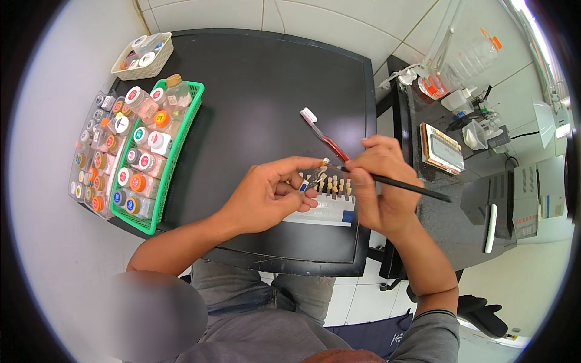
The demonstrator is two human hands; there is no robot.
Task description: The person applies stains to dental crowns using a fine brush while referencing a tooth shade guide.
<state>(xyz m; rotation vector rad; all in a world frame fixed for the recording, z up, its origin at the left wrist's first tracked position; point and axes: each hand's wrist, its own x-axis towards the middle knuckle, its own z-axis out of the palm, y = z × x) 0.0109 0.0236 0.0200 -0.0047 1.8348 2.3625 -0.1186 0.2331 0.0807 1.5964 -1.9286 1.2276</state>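
Note:
My left hand (260, 196) is closed around a small metal tooth shade tab (314, 178). A tiny tooth-coloured piece (325, 161) shows at my left index fingertip. In my right hand (387, 184) is a slim brush with a black handle (417, 187), pinched between thumb and fingers. Its thin tip points left, close to the small tooth piece; whether they touch is too small to tell. Under both hands lies a white shade guide (327, 212) with a row of tooth tabs, partly covered by my fingers. Just beyond them rests a toothbrush (325, 139) with a red handle.
A green basket (175, 158) of capped jars stands at the left of the black table (254, 91). Beside it is a clear box (97, 157) of jars, with a cream basket (142, 66) behind. A side counter at right holds a tooth-sample case (442, 148) and a plastic bottle (475, 57).

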